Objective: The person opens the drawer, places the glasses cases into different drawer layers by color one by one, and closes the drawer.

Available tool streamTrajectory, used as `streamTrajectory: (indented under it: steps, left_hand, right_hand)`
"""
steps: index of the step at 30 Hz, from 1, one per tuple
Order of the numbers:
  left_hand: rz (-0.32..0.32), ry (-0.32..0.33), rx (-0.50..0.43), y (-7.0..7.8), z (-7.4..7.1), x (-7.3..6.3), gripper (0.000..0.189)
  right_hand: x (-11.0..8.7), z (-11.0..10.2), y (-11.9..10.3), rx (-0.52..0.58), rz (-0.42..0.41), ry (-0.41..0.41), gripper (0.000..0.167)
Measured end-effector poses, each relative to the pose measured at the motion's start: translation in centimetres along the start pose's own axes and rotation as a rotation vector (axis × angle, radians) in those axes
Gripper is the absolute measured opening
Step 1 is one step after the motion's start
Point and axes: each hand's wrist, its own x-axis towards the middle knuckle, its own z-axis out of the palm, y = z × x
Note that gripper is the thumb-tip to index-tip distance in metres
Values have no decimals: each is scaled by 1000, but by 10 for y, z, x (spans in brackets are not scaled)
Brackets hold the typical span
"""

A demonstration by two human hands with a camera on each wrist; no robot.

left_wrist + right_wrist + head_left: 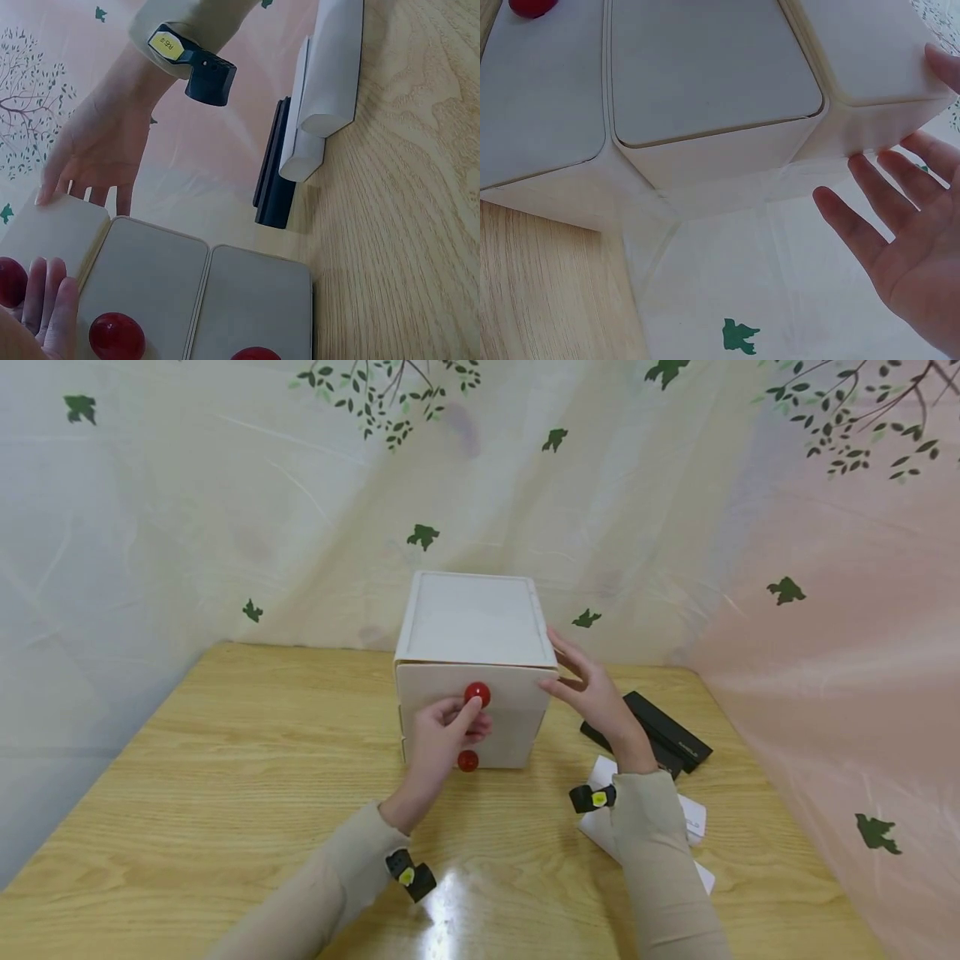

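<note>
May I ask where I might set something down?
Left of the cabinet, the table is bare out to its left edge. A smaller patch lies between the left sleeve and right sleeve. White boxes and black boxes crowd the right side.

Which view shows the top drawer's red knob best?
Head: the red knob shows nearly whole, the left hand covering only its lower edge. Left wrist crops it at the frame's side; right wrist omits it.

We read "R6", its ending unclear, on the yellow label [166, 46] of the right wrist mount [209, 76]; print on the right-side black object [670, 728] and nearer white object [693, 815] is too small.
</note>
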Motion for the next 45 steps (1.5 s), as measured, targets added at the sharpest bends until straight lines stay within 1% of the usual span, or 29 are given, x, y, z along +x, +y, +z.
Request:
streamTrajectory:
  steps: [7,12,16,20,27,33,38,42,45]
  left_hand:
    - [13,23,-4,0,2,4,29]
    - [20,35,-13,0,3,3,29]
    - [6,37,-14,2,4,2,28]
    - [-5,37,-19,1,4,3,28]
    - [25,12,-11,-4,1,7,30]
    - [33,-12,-2,-3,0,7,29]
    - [22,-18,-6,-3,-1,6,30]
    - [13,-16,-11,-3,-4,3,30]
    - [4,-44,2,-3,-9,0,28]
  right_hand:
    - [1,3,-1,-12,1,39,65]
    - [1,3,0,-3,0,50,65]
    - [0,4,0,3,-6,58,65]
    - [0,6,0,-17,-1,75,64]
    - [1,6,2,-31,17,95,64]
    - [1,6,2,-31,12,98,64]
    - [1,6,3,-30,19,102,65]
    - [1,6,2,-26,7,100,65]
    - [1,7,3,-23,-3,98,65]
